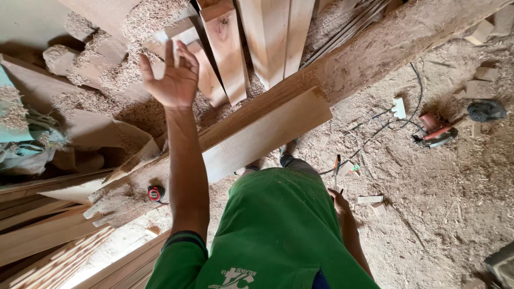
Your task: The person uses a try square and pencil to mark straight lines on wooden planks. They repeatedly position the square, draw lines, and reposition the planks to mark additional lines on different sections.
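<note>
Left hand point(174, 77) raised high on an outstretched bare arm, fingers point(182, 53) spread and loosely curled, palm open, holding nothing and touching nothing. Seen beyond the hand, leaning boards point(227, 53) with sawdust heaped between them, their lower ends resting near a long rough beam point(375, 51) that runs diagonally across the scene. Against that beam, a smooth pale plank point(262, 134), lying at the same slant, its far end squared off.

Right hand point(340, 200) hanging low beside the green shirt point(273, 230), fingers relaxed and slightly parted, gripping nothing; whether the fingertips brush the shirt cannot be told. Just above that hand on the floor, a small cluster of pencils and scraps point(342, 167), and beside the wrist two short wood offcuts point(370, 199).

On the beam's lower stretch, near the raised arm's elbow, a red and black tape measure point(156, 194). Farther right, on the sawdust-covered floor point(455, 182), a red circular saw point(435, 130) with its cable trailing to a white plug strip point(399, 108), and a dark round power tool point(485, 111) near the edge. Stacked timber point(48, 235) along the lower left, more blocks point(80, 53) buried in shavings at upper left.
</note>
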